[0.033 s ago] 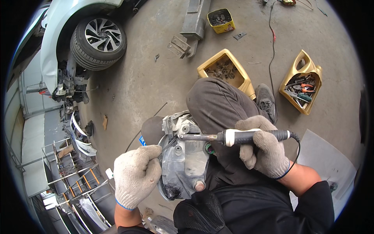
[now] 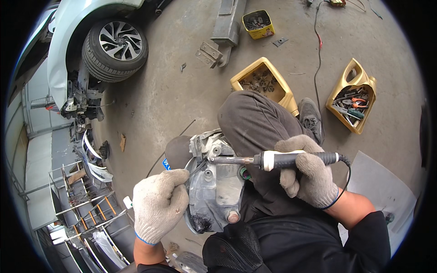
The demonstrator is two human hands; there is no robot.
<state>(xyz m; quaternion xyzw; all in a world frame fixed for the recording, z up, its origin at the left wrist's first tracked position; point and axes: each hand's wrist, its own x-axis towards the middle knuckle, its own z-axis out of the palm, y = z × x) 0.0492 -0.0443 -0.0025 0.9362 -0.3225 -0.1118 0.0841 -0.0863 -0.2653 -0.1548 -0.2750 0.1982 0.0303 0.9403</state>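
A grey plastic headlight housing (image 2: pixel 216 191) rests on my lap, back side up. My left hand (image 2: pixel 159 204), in a knit work glove, grips the housing's left edge, and a thin dark strip runs out from under its fingers. My gloved right hand (image 2: pixel 307 175) is closed around the black handle of a soldering iron (image 2: pixel 273 160). The iron lies level and points left. Its metal tip (image 2: pixel 214 159) touches the upper part of the housing, just above my left fingers. The iron's black cord (image 2: pixel 347 175) loops down past my right wrist.
Two cut-open yellow canisters stand on the concrete floor ahead: one with small parts (image 2: pixel 261 82), one with hand tools (image 2: pixel 353 98). A small yellow tin (image 2: pixel 257 23) and a lift arm (image 2: pixel 223 32) lie farther off. At left are a car's wheel (image 2: pixel 116 45), loose bumper pieces (image 2: pixel 91 157) and a metal rack (image 2: pixel 79 204).
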